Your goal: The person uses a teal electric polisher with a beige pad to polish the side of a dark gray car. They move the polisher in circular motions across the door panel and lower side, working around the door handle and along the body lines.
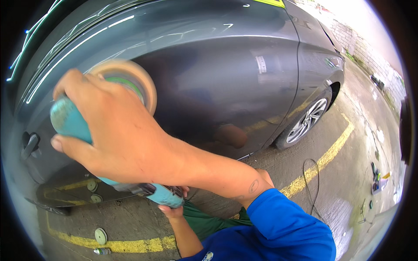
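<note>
My right hand [111, 120] is wrapped over the teal head of a power polisher [67, 119], with the thumb below and the fingers above. The polisher's round orange-yellow pad [148, 81] is blurred and lies at the dark grey car door [212, 84]. Lower down, my left hand [173, 210] grips the rear end of the polisher's body, partly hidden behind it. My right forearm crosses in front of the door's lower part. Glossy reflections, including yellow floor lines, show on the paint.
The car wheel [307, 120] stands to the right. A dark cord [303, 173] loops over the concrete floor. A round pad [101, 236] and a small bottle or can [102, 251] lie by a yellow line [137, 246]. Bottle-like items [378, 182] are at far right.
</note>
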`<state>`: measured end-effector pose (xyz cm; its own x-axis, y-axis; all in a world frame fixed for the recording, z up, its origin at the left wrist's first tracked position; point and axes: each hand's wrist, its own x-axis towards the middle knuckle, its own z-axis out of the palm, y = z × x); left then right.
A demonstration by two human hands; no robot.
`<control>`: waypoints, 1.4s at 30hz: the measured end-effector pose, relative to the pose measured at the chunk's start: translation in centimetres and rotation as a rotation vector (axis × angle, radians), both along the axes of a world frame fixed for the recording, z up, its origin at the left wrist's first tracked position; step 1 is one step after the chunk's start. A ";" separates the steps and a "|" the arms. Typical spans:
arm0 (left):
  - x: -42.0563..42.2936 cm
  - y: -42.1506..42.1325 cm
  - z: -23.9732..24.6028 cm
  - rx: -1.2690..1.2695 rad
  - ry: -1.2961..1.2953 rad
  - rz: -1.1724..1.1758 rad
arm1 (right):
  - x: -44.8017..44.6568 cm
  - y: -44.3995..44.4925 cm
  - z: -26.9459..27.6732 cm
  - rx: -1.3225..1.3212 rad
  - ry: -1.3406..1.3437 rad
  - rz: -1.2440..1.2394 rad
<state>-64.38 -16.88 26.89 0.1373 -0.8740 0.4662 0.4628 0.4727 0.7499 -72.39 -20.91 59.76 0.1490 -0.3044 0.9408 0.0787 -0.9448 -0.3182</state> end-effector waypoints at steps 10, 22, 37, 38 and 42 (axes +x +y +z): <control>-7.4 1.6 1.4 0.064 -0.162 -0.273 | -14.4 1.8 -1.9 0.288 -0.081 -0.101; -17.1 -0.5 9.7 -0.072 -0.666 -0.434 | -34.4 1.2 -6.8 0.279 -0.560 -0.286; 0.0 2.2 3.2 0.020 -0.644 -0.176 | -16.4 2.0 -11.3 0.255 -0.532 -0.205; 1.1 2.2 1.4 0.036 -0.568 -0.142 | -14.2 2.3 -10.6 0.279 -0.510 -0.155; 4.9 3.4 -2.0 0.215 -0.252 -0.141 | -7.5 2.5 -9.1 0.293 -0.314 -0.132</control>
